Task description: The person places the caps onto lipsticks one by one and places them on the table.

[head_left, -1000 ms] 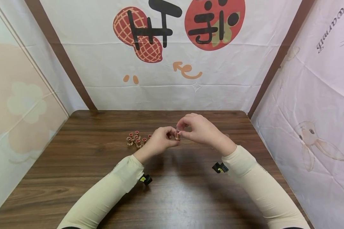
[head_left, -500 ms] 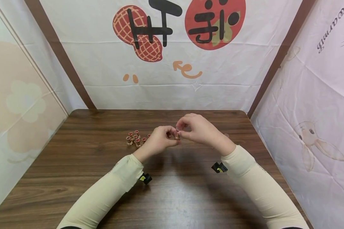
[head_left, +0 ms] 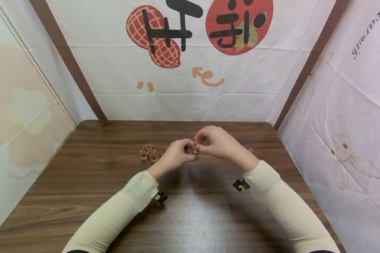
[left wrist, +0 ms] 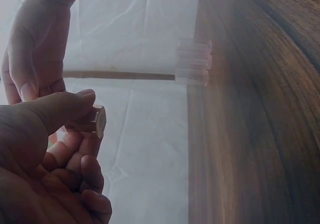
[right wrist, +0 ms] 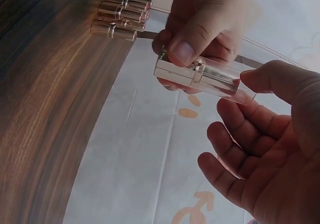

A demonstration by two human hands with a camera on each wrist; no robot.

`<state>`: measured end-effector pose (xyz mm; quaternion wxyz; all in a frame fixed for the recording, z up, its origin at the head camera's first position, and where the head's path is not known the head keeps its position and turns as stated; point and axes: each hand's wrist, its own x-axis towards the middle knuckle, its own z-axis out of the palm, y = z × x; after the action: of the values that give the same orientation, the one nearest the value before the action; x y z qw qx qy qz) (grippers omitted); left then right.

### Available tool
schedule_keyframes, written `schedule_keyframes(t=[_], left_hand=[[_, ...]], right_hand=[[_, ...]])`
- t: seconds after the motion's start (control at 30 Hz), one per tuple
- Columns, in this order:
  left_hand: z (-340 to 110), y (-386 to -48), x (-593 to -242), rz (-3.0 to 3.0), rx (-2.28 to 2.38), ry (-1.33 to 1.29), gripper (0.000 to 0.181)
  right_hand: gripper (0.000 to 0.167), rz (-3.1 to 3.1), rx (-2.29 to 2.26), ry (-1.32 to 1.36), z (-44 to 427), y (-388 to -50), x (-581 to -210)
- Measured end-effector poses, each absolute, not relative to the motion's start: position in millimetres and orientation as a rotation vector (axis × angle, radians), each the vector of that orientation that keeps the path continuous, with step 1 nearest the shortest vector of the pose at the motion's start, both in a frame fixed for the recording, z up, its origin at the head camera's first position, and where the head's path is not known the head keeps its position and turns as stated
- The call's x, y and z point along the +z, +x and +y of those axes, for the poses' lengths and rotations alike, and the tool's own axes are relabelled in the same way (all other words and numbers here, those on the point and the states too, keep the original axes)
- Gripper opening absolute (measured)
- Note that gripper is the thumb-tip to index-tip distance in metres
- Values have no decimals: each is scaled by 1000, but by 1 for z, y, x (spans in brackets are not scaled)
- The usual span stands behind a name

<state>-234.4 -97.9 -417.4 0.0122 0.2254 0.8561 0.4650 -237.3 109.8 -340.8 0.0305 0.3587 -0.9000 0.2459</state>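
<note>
Above the desk [head_left: 190,211], the left hand [head_left: 174,154] pinches the gold tube [right wrist: 172,73], the right hand [head_left: 220,142] its clear cap [right wrist: 220,86], thumb closed against fingers — a crooked push could jam or dislodge them.

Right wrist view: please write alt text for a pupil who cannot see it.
A person's left hand grips a shiny gold metallic tube by its base, while their right hand pinches the clear cylindrical cap around its other end. Similar gold tubes cluster on a brown wood-grain table.
</note>
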Motion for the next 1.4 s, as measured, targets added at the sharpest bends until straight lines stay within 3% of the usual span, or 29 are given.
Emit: schedule_keyframes(t=[0.63, 1.4], left_hand=[[-114, -228, -420, 2781, 1375, 688, 30], [-102, -238, -426, 2775, 1399, 631, 20]], right_hand=[[9, -2780, 733, 1151, 98, -244, -342], [25, -2796, 697, 1171, 98, -252, -340]])
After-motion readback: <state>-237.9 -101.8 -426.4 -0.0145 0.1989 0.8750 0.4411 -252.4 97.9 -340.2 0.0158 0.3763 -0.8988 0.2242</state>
